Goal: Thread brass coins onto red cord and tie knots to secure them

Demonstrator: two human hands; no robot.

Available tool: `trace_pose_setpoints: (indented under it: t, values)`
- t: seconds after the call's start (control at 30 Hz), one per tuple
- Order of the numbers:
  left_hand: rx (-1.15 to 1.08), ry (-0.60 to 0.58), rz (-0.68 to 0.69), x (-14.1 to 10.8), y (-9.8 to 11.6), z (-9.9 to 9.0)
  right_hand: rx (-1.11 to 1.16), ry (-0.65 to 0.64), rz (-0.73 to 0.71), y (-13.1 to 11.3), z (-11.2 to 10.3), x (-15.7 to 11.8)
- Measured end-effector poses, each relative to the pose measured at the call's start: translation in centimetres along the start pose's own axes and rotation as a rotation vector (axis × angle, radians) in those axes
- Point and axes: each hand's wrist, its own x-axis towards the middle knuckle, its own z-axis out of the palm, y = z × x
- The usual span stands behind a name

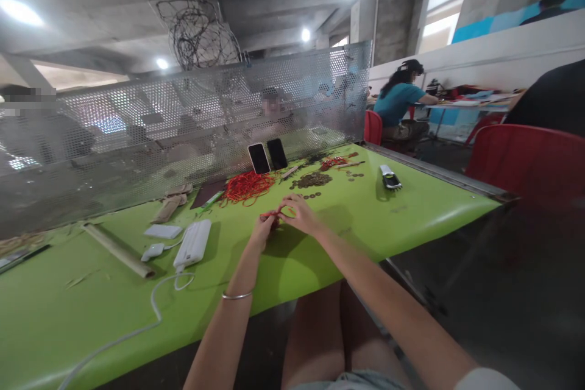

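Note:
Over the green tabletop, my left hand (264, 230) is closed, pinching a piece of red cord (280, 211). My right hand (298, 213) meets it from the right, its thumb and fingers pinched on the same cord. Something dark sits under the left fingers, too small to make out. Just beyond the hands lies a tangled heap of red cords (247, 187). Behind my right hand is a pile of bronze-coloured coins (314, 180), and a short row of coins (312, 196) lies in front of it.
Two phones (259, 159) lean against the perforated metal screen (205, 116). Left of my hands are a white power bank (192, 244) with a cable and a cardboard tube (119, 250). A watch-like item (390, 178) lies right. Another person (397, 100) sits beyond a red chair (525, 158).

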Motion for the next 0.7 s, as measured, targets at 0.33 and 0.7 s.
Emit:
trace_pose_setpoints:
  t: [0.33,0.7]
  values:
    - [-0.045,-0.004,0.022,-0.3,0.6,0.1,0.168,0.179,0.302,2.3,0.0,0.7]
    - [-0.252,0.017,0.004,-0.3,1.0,-0.3,0.184,-0.150,0.498,2.9,0.6,0.3]
